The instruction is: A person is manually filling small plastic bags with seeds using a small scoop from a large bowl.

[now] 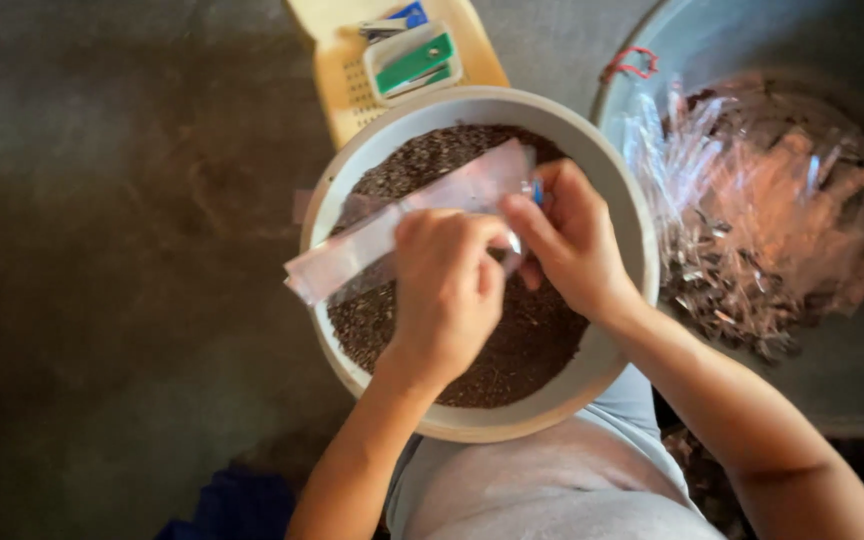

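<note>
A long, narrow clear plastic bag (pixel 382 232) lies slanted over a round white bowl (pixel 620 200) filled with dark seeds (pixel 517 345). My left hand (pixel 447 290) is closed around the bag's middle. My right hand (pixel 572 240) pinches the bag's upper end, and a small blue object (pixel 537 190) shows at its fingertips. Both hands hover above the seeds. The bowl rests on my lap.
A large metal basin (pixel 857 385) at the right holds a heap of filled clear packets (pixel 752 210). A yellow perforated tray (pixel 337 85) behind the bowl carries a green and white stapler (pixel 412 60). Grey floor lies to the left.
</note>
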